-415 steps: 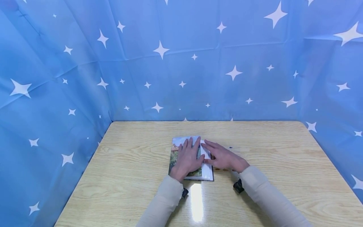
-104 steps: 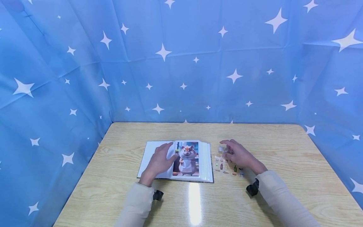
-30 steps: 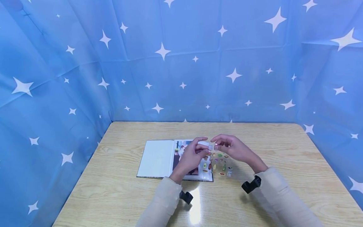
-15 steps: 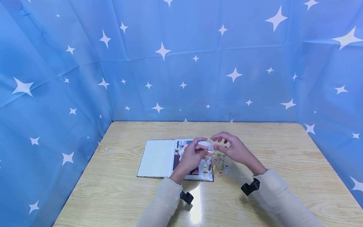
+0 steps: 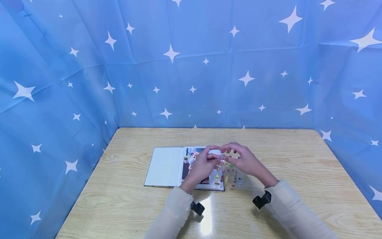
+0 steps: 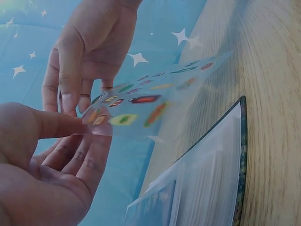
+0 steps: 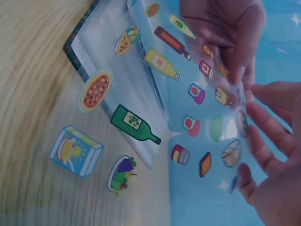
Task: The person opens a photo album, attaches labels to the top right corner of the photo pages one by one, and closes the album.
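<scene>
A clear sticker sheet point(image 7: 190, 125) with small printed foods and bottles is held up above the right side of an open photo album point(image 5: 167, 166). My left hand point(image 5: 200, 167) pinches the sheet's far left corner between thumb and fingers. My right hand point(image 5: 243, 161) is at the sheet's far edge, its bent thumb and fingertips close to that edge. Whether they grip it or only touch it I cannot tell. In the left wrist view, the sheet point(image 6: 164, 89) tilts above the table. The album's right page shows a picture of a hamster point(image 5: 192, 159), partly covered by my left hand.
The album lies flat on a wooden table point(image 5: 119, 199), its blank left page exposed. A blue curtain point(image 5: 209, 76) with white stars hangs behind the table and along its sides.
Earlier the album was closed-looking under both hands; then it lay open, with the sheet on the table. Since then the sheet was lifted. In the last half second, my right fingertips moved closer to the left hand.
</scene>
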`<act>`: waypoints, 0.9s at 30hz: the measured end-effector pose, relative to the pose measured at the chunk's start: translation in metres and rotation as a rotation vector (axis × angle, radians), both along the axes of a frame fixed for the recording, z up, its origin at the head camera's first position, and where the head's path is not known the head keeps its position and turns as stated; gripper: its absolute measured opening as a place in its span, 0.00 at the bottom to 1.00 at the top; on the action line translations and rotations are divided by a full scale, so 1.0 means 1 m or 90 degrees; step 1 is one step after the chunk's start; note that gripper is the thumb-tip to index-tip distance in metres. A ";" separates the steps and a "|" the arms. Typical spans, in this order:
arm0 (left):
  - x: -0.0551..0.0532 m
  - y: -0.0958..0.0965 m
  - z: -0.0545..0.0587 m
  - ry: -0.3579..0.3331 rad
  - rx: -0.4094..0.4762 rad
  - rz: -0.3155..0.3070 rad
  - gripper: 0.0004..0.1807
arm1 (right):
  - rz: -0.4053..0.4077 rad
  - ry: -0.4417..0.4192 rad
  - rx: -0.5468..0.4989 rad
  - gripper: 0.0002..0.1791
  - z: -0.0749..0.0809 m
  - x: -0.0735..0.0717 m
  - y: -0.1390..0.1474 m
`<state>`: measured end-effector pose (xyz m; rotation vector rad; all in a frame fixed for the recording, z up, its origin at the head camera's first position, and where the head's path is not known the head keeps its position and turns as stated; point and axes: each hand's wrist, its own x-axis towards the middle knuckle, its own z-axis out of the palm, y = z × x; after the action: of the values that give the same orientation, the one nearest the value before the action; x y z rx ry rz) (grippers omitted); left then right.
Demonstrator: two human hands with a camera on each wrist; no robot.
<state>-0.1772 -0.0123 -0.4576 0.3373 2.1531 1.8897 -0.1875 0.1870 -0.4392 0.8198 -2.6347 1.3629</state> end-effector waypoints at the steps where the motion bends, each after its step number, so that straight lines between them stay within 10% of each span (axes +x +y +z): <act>1: 0.000 0.000 0.000 0.002 -0.002 0.000 0.22 | 0.000 0.002 0.001 0.15 -0.001 0.000 0.000; 27: 0.001 0.003 -0.001 0.027 -0.036 -0.011 0.21 | -0.027 0.001 0.003 0.16 -0.006 0.000 0.002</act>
<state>-0.1760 -0.0088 -0.4584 0.3862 2.2194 1.8240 -0.1875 0.1886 -0.4450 0.7598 -2.6397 1.3453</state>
